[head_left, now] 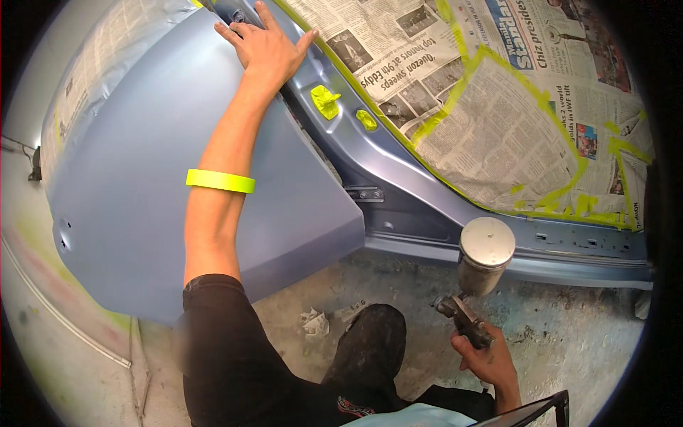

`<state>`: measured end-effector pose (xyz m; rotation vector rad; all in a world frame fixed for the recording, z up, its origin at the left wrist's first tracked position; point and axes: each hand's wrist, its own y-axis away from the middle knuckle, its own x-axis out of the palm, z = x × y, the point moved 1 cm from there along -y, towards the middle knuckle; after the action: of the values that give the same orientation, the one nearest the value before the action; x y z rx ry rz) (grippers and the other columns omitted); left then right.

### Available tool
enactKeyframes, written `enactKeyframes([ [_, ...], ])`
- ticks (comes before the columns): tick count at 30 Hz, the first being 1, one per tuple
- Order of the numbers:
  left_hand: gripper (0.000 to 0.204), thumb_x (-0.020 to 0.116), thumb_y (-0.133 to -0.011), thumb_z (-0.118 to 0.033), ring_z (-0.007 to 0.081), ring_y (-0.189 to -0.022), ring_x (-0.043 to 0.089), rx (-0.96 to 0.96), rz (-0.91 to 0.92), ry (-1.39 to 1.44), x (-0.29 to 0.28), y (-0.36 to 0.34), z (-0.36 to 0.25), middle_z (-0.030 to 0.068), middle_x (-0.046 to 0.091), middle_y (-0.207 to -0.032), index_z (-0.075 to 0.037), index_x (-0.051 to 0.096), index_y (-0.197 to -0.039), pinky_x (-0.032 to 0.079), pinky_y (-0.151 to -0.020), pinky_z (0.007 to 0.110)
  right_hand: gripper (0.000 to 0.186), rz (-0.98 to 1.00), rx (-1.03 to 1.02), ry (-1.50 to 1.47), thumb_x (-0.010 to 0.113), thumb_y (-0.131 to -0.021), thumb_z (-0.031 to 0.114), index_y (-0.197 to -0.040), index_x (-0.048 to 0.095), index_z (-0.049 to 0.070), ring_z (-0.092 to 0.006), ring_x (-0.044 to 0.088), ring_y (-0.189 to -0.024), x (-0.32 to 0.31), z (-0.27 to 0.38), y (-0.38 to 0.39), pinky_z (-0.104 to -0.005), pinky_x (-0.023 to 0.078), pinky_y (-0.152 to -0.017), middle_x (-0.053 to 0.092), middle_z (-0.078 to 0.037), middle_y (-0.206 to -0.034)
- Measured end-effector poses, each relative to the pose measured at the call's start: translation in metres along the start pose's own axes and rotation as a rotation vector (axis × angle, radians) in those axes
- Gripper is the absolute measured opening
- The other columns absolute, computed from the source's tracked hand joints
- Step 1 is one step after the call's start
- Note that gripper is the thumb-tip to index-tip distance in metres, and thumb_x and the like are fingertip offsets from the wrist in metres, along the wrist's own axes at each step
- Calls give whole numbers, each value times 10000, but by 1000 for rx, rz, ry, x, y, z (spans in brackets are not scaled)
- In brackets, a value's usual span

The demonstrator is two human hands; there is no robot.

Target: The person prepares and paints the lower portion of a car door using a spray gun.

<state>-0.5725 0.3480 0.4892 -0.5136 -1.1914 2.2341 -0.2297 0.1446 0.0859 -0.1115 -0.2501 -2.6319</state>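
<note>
My left hand (pixel 269 48) rests with spread fingers at the upper edge of a blue-grey car door (pixel 149 156), which stands swung out from the body. A yellow-green band (pixel 220 181) circles my left forearm. In my right hand (pixel 496 361) is a spray gun (pixel 466 324), gripped by its handle, with a metal paint cup (pixel 486 249) on top. The gun is held above the floor, close to the car's blue-grey sill (pixel 562 260). Part of the right fingers is hidden behind the handle.
Newspaper sheets (pixel 498 135) taped with yellow-green tape cover the car's opening. Tape patches (pixel 326 102) sit on the door pillar. A hinge-like metal bracket (pixel 366 193) joins door and body. Crumpled paper (pixel 314 322) lies on the stained concrete floor (pixel 555 341). Plastic sheeting (pixel 85 85) covers the far left panel.
</note>
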Motion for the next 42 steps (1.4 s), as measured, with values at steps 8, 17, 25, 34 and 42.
enactKeyframes([
  [8, 1096, 451, -890, -767, 564, -1342, 356, -2, 31, 97, -1, 20, -6, 457, 487, -1293, 102, 220, -1517, 48, -1081, 776, 355, -24, 9, 24, 779, -890, 235, -1082, 633, -25, -83, 585, -627, 2, -4, 4, -248, 463, -503, 643, -21, -791],
  [17, 939, 550, -944, -574, 460, -1499, 165, 305, 85, 422, -2, 162, -58, 310, 184, -1606, 119, 256, -1505, 141, -1110, 746, 297, -40, -55, 12, 769, -905, 244, -1026, 642, 4, -60, 545, -612, 3, 0, 3, -232, 442, -531, 621, -7, -762],
  [25, 952, 556, -902, -651, 465, -1521, 50, 379, 118, 537, 5, 205, -90, 345, 132, -1604, 78, 367, -1485, 92, -1140, 715, 327, -101, -12, 15, 760, -910, 302, -1002, 642, 11, -74, 565, -587, 6, 9, 6, -234, 462, -500, 602, 2, -739],
  [34, 1040, 564, -859, -697, 478, -1484, 199, 387, 268, 852, -59, 273, -210, 361, 293, -1539, 140, 371, -1446, 85, -1200, 612, 303, -188, -42, 1, 742, -923, 255, -1063, 654, 1, -72, 567, -604, 2, 11, 20, -238, 482, -506, 623, -12, -792],
  [42, 999, 665, -826, -590, 461, -1460, 256, 515, 409, 1244, -122, 334, -315, 329, 330, -1527, 125, 357, -1453, 135, -1204, 590, 307, -285, -21, 36, 700, -949, 192, -1161, 648, -24, -77, 578, -581, 12, 10, 17, -237, 492, -502, 665, -35, -874],
])
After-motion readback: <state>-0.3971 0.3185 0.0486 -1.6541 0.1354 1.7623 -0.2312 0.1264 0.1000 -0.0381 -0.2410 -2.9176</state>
